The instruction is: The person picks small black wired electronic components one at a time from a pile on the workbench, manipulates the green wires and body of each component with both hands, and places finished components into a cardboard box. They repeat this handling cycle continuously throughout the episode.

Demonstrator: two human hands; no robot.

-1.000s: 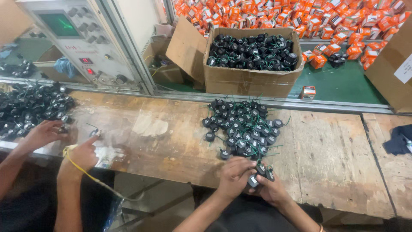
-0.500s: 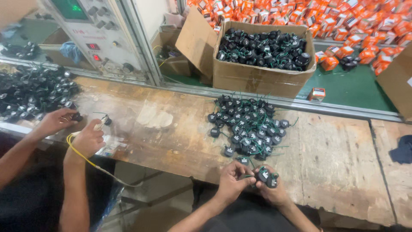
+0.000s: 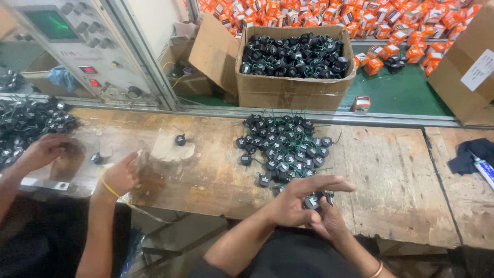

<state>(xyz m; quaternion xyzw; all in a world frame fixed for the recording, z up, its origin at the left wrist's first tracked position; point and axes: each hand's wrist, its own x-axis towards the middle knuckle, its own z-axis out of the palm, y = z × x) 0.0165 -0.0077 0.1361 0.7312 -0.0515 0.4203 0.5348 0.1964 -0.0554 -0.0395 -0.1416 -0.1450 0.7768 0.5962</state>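
A person is working at a worn wooden counter (image 3: 391, 175), both hands meeting at its near edge over a small black round component (image 3: 311, 202). The left hand (image 3: 298, 201) is curling around the part while its upper fingers are spreading out flat toward the right, looser than half a second ago, when they were folded in close; the right hand (image 3: 330, 219) is pressing against the part from below, its fingers closed on it. The component is sitting between the two palms, just beside the near end of a heap of matching black parts with green wires (image 3: 283, 146) lying on the counter. A cardboard box (image 3: 288, 92) full of the same parts is standing behind the heap, past a metal rail, with orange cartons (image 3: 375, 23) piled on the green surface beyond. To the left, a co-worker's hands (image 3: 121, 175) are resting on the counter near a lone black part (image 3: 180, 139), one wrist wearing a yellow band; since the earlier frame the view has been drawing nearer to the counter, and these hands are now lying farther apart. A dark cloth (image 3: 471, 154) is lying at the right edge
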